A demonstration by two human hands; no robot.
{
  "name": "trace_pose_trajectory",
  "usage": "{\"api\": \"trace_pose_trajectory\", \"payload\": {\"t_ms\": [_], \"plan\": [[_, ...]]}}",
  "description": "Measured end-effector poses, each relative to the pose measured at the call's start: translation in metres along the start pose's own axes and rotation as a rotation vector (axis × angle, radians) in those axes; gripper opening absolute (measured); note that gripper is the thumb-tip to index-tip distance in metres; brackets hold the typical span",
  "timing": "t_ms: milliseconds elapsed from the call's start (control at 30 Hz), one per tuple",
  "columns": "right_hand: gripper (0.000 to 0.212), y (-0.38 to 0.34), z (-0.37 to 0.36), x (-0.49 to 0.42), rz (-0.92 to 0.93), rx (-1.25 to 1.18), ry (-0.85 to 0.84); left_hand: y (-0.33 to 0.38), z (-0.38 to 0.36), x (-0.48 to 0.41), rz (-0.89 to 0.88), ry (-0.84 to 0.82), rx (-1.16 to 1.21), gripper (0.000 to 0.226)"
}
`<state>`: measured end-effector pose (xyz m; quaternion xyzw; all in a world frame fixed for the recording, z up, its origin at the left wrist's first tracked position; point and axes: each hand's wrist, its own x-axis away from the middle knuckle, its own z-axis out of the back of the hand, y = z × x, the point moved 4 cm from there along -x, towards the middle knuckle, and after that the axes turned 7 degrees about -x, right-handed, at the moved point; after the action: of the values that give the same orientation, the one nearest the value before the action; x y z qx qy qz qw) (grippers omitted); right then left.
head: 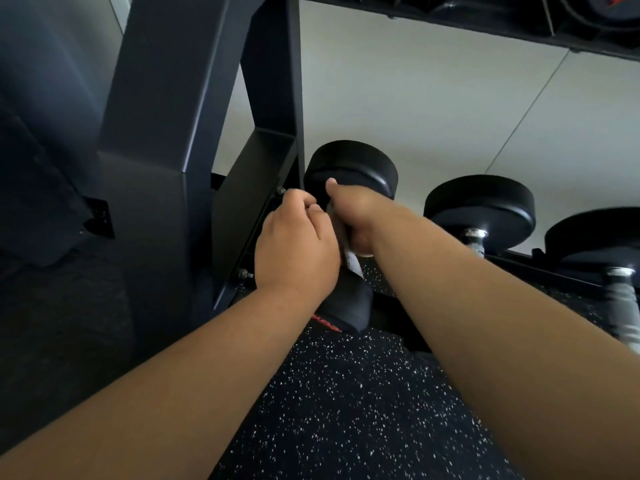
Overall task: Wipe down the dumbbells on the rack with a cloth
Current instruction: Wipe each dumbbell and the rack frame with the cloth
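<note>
Dumbbells with round black heads and bare metal handles lie side by side on the low black rack (166, 140). I work on the leftmost dumbbell (353, 164), next to the rack's upright; its near head carries red lettering. My right hand (356, 216) wraps its fingers round the pale cloth (351, 259) at the handle, between the two heads, thumb up against the far head. My left hand (294, 251) is curled tight beside it, touching; whether it pinches the cloth I cannot tell.
</note>
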<state>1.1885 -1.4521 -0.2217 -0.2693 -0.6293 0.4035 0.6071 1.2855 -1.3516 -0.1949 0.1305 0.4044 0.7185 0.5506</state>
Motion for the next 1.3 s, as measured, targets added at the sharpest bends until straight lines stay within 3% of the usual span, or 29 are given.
{"api": "trace_pose_trajectory", "payload": {"t_ms": [100,200,267,367,400,467,567,667,767,867,967,1067,1200,1267,1300], "plan": [[0.011,0.008,0.006,0.010,0.007,0.071,-0.040,-0.002,0.000,-0.001,0.038,-0.013,0.007,0.018],[0.023,0.033,0.009,0.022,-0.113,0.068,-0.176,-0.008,0.002,0.001,0.089,-0.069,-0.037,0.018],[0.028,0.040,0.012,0.034,-0.104,0.299,-0.206,-0.020,0.002,0.008,0.118,-0.110,-0.038,0.018],[0.037,0.019,0.011,0.042,0.133,0.895,-0.048,-0.033,0.004,0.022,0.106,-0.112,0.039,0.021],[0.037,0.010,0.011,0.039,0.151,0.946,0.000,-0.035,0.004,0.023,0.098,-0.103,0.061,0.023],[0.036,-0.001,0.009,0.028,0.129,0.863,0.065,-0.035,0.004,0.025,0.094,-0.089,0.080,0.029],[0.063,-0.006,0.013,0.012,0.141,0.605,0.225,-0.036,0.003,0.025,0.082,-0.065,0.104,0.029],[0.075,0.008,0.009,0.015,-0.053,0.335,0.201,-0.039,0.003,0.026,0.098,-0.082,0.117,0.025],[0.043,0.015,0.013,0.036,0.016,0.623,0.108,-0.045,0.002,0.025,0.115,-0.150,0.215,0.036],[0.045,0.017,0.027,0.073,0.229,0.931,0.044,-0.060,0.005,0.029,0.136,-0.218,0.370,0.041],[0.050,0.013,0.051,0.104,0.315,0.937,-0.004,-0.071,0.013,0.030,0.094,-0.312,0.391,0.044],[0.076,0.003,0.070,0.132,0.269,1.107,-0.074,-0.074,0.022,0.029,0.044,-0.353,0.378,0.047],[0.063,0.021,0.055,0.147,0.203,1.129,-0.174,-0.084,0.033,0.037,0.017,-0.365,0.387,0.045],[0.057,0.046,0.027,0.140,0.309,1.019,-0.144,-0.090,0.038,0.041,-0.030,-0.418,0.359,0.046],[0.055,0.056,0.016,0.136,0.415,0.959,-0.052,-0.091,0.041,0.042,-0.057,-0.438,0.343,0.047]]}}
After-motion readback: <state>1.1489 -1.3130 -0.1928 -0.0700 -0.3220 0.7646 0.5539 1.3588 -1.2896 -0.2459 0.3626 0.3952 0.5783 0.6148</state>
